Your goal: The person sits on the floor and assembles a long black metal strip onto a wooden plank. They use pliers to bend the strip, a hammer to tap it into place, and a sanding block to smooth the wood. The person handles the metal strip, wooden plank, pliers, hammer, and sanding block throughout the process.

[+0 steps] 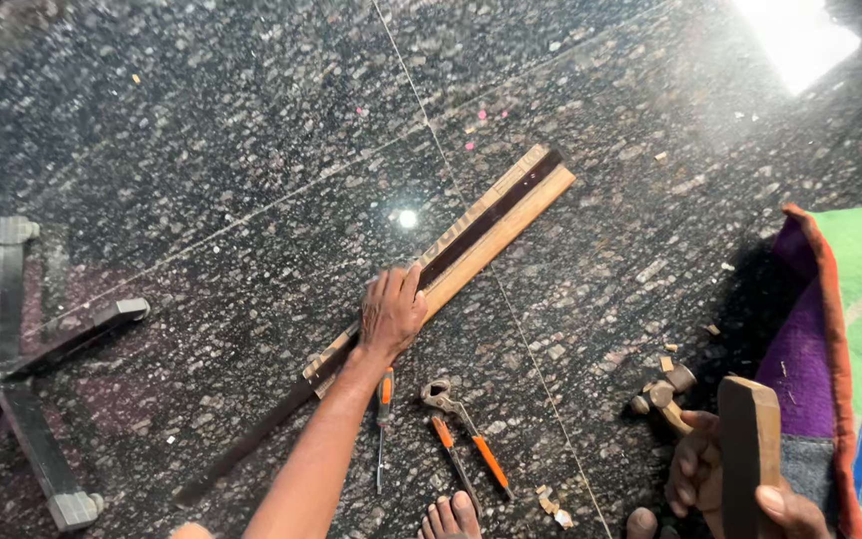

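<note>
Two hands: both bare, working low over a dark speckled stone floor (202,150) with thin pale joint lines.
Left hand (391,311): fingers spread flat, palm pressed down on the wooden strip (496,225), near the frame's centre.
Wooden strip: long, flat, pale timber with a dark band along its length; it runs from about 7 o'clock up toward 1 o'clock, with a thin dark bar (251,444) continuing past its lower end.
Right hand (720,479): at 5 o'clock, fingers curled around a wooden block (750,449), smooth, rounded at the top, held upright.
Screwdriver (383,419): slim metal shaft, orange handle, just beside the left forearm.
Pincers (466,439): worn grey steel head, orange-sleeved handles, lying near the toes (451,519) at 6 o'clock.
Hammer (665,394): rusty metal head on a wooden handle, just above the right hand.
Wood chips (551,504): small pale bits scattered on the floor.
Cloth (855,349): striped green, purple, blue, orange-edged, at 3 o'clock.
Chair base (22,369): dark metal legs at 9 o'clock.
</note>
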Demonstrator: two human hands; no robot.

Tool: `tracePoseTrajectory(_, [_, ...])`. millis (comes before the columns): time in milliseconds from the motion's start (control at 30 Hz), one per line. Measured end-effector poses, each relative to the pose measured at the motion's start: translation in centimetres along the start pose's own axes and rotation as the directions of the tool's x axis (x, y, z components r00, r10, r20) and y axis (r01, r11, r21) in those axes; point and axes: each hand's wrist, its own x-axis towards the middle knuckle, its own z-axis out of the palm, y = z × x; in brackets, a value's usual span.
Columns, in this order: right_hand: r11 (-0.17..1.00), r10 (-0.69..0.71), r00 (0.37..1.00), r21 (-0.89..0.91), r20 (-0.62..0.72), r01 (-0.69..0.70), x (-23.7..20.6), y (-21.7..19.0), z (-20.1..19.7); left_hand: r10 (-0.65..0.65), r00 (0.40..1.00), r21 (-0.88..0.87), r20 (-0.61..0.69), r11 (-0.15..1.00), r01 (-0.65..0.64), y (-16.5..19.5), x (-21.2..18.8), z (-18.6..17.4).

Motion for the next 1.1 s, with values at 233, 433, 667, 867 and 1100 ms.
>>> tracePoseTrajectory(233, [0.996, 0.048, 0.998, -0.075, -0.032, -0.05, 0.6, -0.5, 2.3, 0.038, 0.995, -0.029, -0.093, 0.999, -0.04, 1.3, 3.8, 3.1])
tracePoseTrajectory(433, [0.99, 0.031, 0.993, -0.134, -0.114, -0.046, 2.6, -0.9, 3.7, 0.265, 0.962, -0.112, -0.072, 0.956, -0.272, 4.2, 5.6, 3.5])
tracePoseTrajectory(667, [0.8, -0.255, 0.85, -0.594, -0.461, -0.082, 11.2, -2.7, 3.3, 0.324, 0.925, -0.108, -0.2, 0.931, -0.35, 8.0, 6.7, 1.8])
tracePoseTrajectory(867, [0.966, 0.066, 0.96, 0.26, -0.271, 0.007, 17.7, -3.7, 1.9, 0.428, 0.899, -0.304, -0.086, 0.848, -0.433, 13.7, 14.8, 3.8])
tracePoseTrajectory(1100, [0.896, 0.011, 0.993, 0.442, -0.12, 0.043, 20.6, -3.5, 1.7, 0.462, 0.88, -0.279, -0.107, 0.836, -0.473, 15.0, 17.9, 7.1])
